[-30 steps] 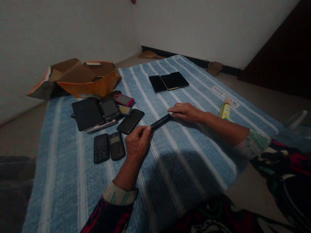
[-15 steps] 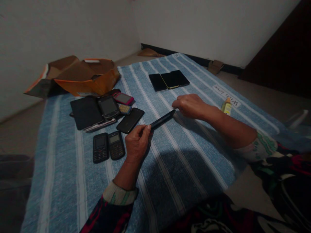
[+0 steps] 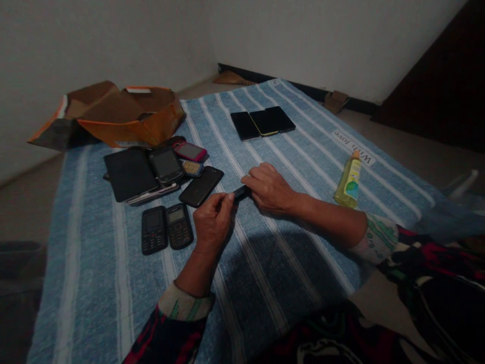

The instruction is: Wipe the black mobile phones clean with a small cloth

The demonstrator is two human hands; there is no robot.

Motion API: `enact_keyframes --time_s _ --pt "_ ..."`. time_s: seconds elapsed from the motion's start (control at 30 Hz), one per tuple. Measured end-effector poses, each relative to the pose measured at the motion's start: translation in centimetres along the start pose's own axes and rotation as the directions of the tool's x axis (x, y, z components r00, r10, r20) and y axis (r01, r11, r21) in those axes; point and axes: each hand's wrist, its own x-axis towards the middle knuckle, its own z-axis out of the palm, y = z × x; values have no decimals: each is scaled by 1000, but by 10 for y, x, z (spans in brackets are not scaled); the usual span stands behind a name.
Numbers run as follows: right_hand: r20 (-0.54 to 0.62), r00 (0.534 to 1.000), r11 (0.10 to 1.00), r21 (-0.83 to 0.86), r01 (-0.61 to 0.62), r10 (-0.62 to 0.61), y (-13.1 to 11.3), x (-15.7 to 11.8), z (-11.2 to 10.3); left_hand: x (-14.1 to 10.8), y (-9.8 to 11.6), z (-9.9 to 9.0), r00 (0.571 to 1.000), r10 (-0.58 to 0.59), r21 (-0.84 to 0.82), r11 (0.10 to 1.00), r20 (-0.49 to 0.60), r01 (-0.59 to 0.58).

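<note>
A thin dark mobile phone (image 3: 241, 193) is held edge-on just above the striped cloth. My left hand (image 3: 215, 218) pinches its near left end, thumb on top. Over its other end lies my right hand (image 3: 268, 188), closed with curled fingers that hide that part; whether anything else is in them I cannot see. Beside my left hand lie a black smartphone (image 3: 202, 186) and two black keypad phones (image 3: 180, 226). Farther left are a pile with a black flat case (image 3: 131, 174), a dark phone (image 3: 166, 165), a blue keypad phone (image 3: 192, 168) and a pink-edged phone (image 3: 190, 150).
Three dark smartphones (image 3: 263, 123) lie side by side toward the back of the blue striped cloth (image 3: 94, 283). A torn orange-brown cardboard box (image 3: 132, 119) stands at the back left. A yellow-green bottle (image 3: 348, 182) lies to the right, touching printed lettering.
My right hand has moved left and down along the phone, from beyond its far end to covering it. The bottle, partly hidden by my forearm before, now shows more fully.
</note>
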Motion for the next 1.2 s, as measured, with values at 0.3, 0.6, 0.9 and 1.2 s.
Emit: enact_keyframes --time_s 0.3,0.6,0.9,1.2 --pt "-4 985 951 260 166 -171 -13 13 8 1 -3 1 999 50 48 998 -16 -49" --pt "102 974 952 255 169 -200 2 12 -1 2 -4 0 1000 3 1 1000 0 -3" --pt "98 982 971 196 139 -160 48 -2 -2 1 -2 0 996 -81 -53 995 22 83" --pt "136 980 968 225 111 -144 72 -11 -8 0 -3 1 999 -49 -58 997 16 50"
